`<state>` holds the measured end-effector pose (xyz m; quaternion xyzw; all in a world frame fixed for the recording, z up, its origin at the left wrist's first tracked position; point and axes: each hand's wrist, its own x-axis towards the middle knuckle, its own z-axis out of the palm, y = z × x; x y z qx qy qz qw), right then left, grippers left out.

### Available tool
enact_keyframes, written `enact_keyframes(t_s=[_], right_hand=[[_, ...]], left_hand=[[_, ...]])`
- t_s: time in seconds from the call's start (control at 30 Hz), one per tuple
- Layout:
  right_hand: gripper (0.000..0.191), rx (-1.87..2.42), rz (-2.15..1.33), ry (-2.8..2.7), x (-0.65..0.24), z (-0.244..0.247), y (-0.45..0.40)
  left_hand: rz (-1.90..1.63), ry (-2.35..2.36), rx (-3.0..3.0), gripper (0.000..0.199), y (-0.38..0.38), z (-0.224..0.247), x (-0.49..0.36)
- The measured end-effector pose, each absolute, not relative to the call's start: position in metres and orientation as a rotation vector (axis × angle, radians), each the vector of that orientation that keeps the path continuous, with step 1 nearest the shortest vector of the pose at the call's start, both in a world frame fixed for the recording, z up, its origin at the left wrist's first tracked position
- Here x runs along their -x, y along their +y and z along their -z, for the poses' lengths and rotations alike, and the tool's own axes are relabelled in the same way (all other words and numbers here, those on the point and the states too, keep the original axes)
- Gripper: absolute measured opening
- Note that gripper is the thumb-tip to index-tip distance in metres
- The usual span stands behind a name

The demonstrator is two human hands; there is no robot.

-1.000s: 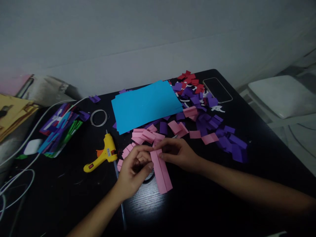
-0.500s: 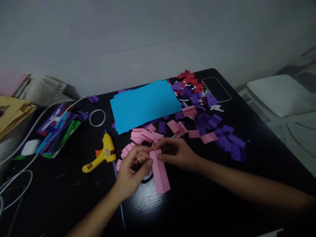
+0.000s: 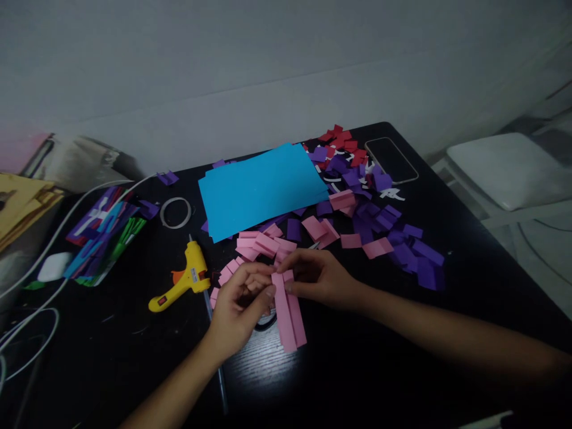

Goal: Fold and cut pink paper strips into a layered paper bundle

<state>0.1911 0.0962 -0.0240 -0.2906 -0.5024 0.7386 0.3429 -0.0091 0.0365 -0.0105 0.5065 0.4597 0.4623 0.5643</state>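
Note:
A long pink paper strip (image 3: pixel 289 316) with a lengthwise fold hangs toward me, held near its top end by both hands. My left hand (image 3: pixel 243 304) pinches its left edge between thumb and fingers. On the other edge, my right hand (image 3: pixel 319 277) has its thumb and fingers closed on the paper. Small folded pink pieces (image 3: pixel 266 244) lie just beyond my hands. Dark rings, perhaps scissor handles (image 3: pixel 267 325), show partly beneath my left hand. The yellow glue gun (image 3: pixel 195 268) rests left of my left hand.
Blue sheets (image 3: pixel 263 190) lie near the wall. Purple pieces (image 3: pixel 404 256) and red pieces (image 3: pixel 342 140) are scattered right of them. A phone-like object (image 3: pixel 392 159) sits at the back right corner. Tape roll (image 3: pixel 176 213), colored strips (image 3: pixel 105 232) and white cables (image 3: pixel 53 238) are at left.
The pink strip's lower end has shifted slightly left, and its two lengthwise parts look a little differently angled. Both hands keep nearly the same position and hold.

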Motion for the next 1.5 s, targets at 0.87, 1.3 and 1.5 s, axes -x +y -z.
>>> enact_keyframes(t_s=[0.87,1.3,1.5], right_hand=[[0.004,0.667,-1.612,-1.613,-0.193,0.018,0.097],[0.006,0.596,-1.473,-1.735,-0.193,0.014,0.095],[0.013,0.658,-1.675,-1.603,-0.194,0.018,0.097]], left_hand=[[-1.067,1.184,-1.262,0.004,0.037,0.009,0.009],[-0.984,1.159,-1.307,0.006,0.037,0.008,0.014],[-1.018,1.15,-1.307,0.004,0.038,0.006,0.013]])
